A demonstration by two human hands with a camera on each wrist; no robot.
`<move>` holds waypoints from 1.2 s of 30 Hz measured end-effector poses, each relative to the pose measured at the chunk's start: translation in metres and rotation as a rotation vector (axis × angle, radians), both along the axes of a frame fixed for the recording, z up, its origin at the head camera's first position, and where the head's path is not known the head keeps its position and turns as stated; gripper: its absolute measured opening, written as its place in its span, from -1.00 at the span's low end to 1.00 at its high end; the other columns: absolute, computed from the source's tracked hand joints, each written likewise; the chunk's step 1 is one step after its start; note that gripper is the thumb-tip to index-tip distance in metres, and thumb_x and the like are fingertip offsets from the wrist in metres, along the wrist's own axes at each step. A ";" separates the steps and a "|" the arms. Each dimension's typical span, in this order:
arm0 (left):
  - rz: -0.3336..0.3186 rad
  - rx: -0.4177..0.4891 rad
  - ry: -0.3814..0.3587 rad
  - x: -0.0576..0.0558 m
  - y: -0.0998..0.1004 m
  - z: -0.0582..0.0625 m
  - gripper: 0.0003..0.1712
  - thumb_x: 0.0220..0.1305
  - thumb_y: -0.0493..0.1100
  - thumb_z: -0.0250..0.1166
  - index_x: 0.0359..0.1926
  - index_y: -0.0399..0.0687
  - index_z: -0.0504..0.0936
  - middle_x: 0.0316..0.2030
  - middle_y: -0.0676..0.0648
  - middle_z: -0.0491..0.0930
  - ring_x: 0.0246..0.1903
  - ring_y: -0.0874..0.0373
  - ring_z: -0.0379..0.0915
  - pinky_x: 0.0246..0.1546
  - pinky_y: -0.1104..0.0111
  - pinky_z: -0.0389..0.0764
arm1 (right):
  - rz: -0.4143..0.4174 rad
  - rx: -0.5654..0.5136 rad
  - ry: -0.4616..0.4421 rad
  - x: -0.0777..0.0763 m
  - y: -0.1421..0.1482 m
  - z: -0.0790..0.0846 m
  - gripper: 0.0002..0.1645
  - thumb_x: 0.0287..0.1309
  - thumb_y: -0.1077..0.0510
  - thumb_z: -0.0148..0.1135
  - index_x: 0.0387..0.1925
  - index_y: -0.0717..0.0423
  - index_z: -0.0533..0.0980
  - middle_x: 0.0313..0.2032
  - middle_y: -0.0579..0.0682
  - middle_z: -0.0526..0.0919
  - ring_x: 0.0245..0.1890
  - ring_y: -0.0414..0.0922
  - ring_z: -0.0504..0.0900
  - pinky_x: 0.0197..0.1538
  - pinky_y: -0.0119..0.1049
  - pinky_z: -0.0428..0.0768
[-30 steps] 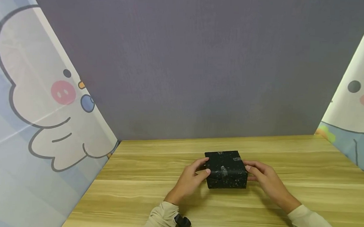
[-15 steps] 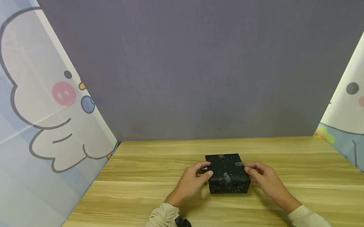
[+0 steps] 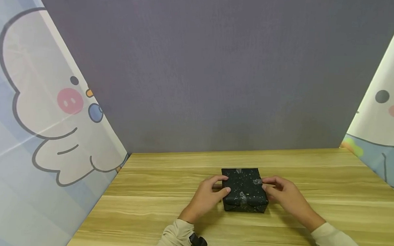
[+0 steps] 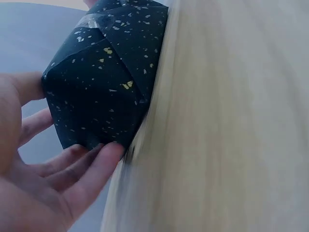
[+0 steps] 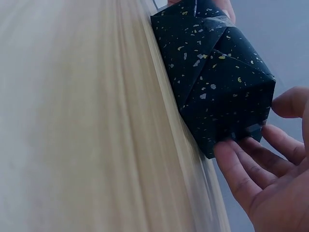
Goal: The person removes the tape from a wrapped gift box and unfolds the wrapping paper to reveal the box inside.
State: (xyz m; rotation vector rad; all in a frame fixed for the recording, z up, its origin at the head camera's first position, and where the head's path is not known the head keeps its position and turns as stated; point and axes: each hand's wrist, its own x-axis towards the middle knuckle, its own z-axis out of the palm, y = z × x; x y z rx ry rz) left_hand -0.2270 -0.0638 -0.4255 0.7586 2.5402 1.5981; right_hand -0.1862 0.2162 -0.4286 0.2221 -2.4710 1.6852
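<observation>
A small box wrapped in black paper with pale and gold specks [image 3: 242, 186] sits low at the table, strips of clear tape on its top and front. Its left side is held by my left hand [image 3: 203, 198], thumb at the near top edge and forefinger farther back. On the opposite side my right hand [image 3: 289, 198] grips it the same way. The left wrist view shows folded paper flaps on the box [image 4: 104, 77] and fingertips against its end, close over the wood. In the right wrist view, fingertips meet the other end of the box [image 5: 227, 82].
The wood-grain table [image 3: 142, 208] reaches back to a grey upright panel [image 3: 211, 73]. Cloth printed with cartoon figures [image 3: 36, 142] hangs at the left, and a similar printed cloth [image 3: 379, 122] at the right. A dark strap device [image 3: 198, 242] is on the left wrist.
The box has come slightly toward me and settled flatter, after a small shift right and back left. Both hands have stayed on its sides, nearly in place.
</observation>
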 end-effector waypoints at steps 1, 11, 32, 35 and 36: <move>-0.013 0.007 -0.031 -0.001 0.000 0.000 -0.55 0.38 0.06 0.32 0.26 0.26 0.58 0.22 -0.01 0.52 -0.01 0.12 0.62 -0.17 0.33 0.63 | 0.000 -0.003 0.001 0.000 0.000 0.000 -0.59 0.38 0.13 0.26 0.12 0.33 0.53 0.00 0.20 0.66 -0.22 -0.22 0.68 -0.23 -0.26 0.69; -0.083 -0.010 -0.336 -0.007 -0.004 0.013 -0.43 0.34 0.07 0.36 0.34 0.47 0.46 0.36 -0.15 0.36 -0.28 0.13 0.53 -0.49 0.20 0.55 | 0.010 0.007 -0.014 -0.001 -0.003 0.000 -0.52 0.36 0.01 0.29 0.15 0.24 0.56 0.10 0.22 0.61 -0.08 -0.07 0.68 -0.20 -0.26 0.69; -0.184 -0.031 -0.369 -0.017 -0.007 0.018 -0.38 0.38 0.05 0.33 0.40 0.41 0.35 0.41 -0.13 0.25 0.07 0.07 0.55 -0.38 0.11 0.66 | -0.070 0.529 -0.021 -0.022 -0.020 0.035 -0.49 0.21 -0.29 0.33 -0.29 0.06 0.49 -0.43 -0.09 0.55 -0.54 -0.14 0.43 -0.45 -0.22 0.40; -0.187 -0.031 -0.365 -0.017 -0.008 0.018 -0.39 0.38 0.05 0.33 0.39 0.42 0.36 0.40 -0.12 0.24 0.07 0.07 0.55 -0.39 0.11 0.66 | -0.081 0.537 0.001 -0.020 -0.022 0.035 -0.53 0.24 -0.26 0.33 -0.29 0.06 0.49 -0.41 -0.10 0.58 -0.54 -0.15 0.44 -0.45 -0.21 0.41; -0.185 -0.031 -0.364 -0.017 -0.008 0.019 -0.39 0.38 0.04 0.33 0.39 0.43 0.37 0.40 -0.13 0.24 0.06 0.07 0.56 -0.39 0.10 0.66 | -0.084 0.541 0.008 -0.019 -0.023 0.035 -0.54 0.25 -0.24 0.32 -0.29 0.07 0.49 -0.41 -0.11 0.58 -0.54 -0.16 0.44 -0.46 -0.21 0.41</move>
